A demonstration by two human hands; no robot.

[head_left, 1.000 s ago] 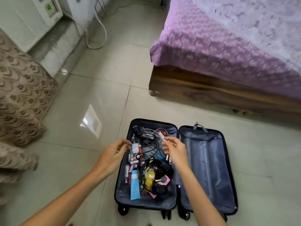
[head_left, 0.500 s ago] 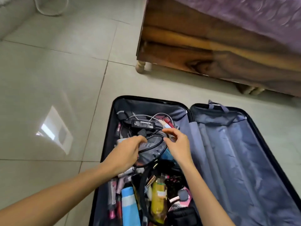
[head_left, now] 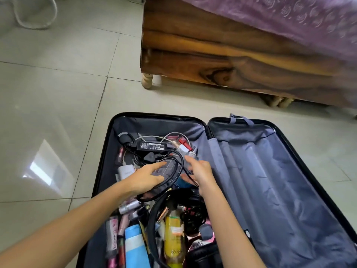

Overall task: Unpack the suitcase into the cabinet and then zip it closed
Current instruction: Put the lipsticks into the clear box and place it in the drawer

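Head view: suitcase point(head_left: 289, 190) lies open flat on the tiled floor point(head_left: 58, 93). Its right half is bare grey lining and its left half is packed w/ small stuff, so unpacking looks barely begun. No cabinet in shot. Left hand point(head_left: 148, 177) reaches in over the middle of the left half, fingers straight, index laid on a clear plastic pouch point(head_left: 170, 168), gripping nothing. Right hand point(head_left: 200, 171) hovers just beside the pouch on the hinge side, fingers spread and loose. It's motion-blurred, but nothing looks pinched. A black cable point(head_left: 179, 161) loops across the pouch and passes close by the left hand's thumb side; can't tell if it touches. A black power adapter point(head_left: 152, 147) lies near the far edge, w/ a red-capped item point(head_left: 184, 142) toward the far hinge-side corner and a white charger point(head_left: 125, 171) by the outer edge. Nearer the person sit a yellow bottle point(head_left: 172, 235) and a blue tube point(head_left: 135, 246), mixed in w/ more cords. Judgement: the pouch is prob. light, thin, a bit slick and flexy, so it's best taken by its two side edges, not the flat face. The cable is limp and will snag, so it needs lifting off first or it may drag the adapter along. The bottle looks like the heavier, rigid piece; grip it round the body. A wooden bed frame point(head_left: 212, 60) w/ purple cover point(head_left: 289, 22) stands beyond the suitcase's far edge.
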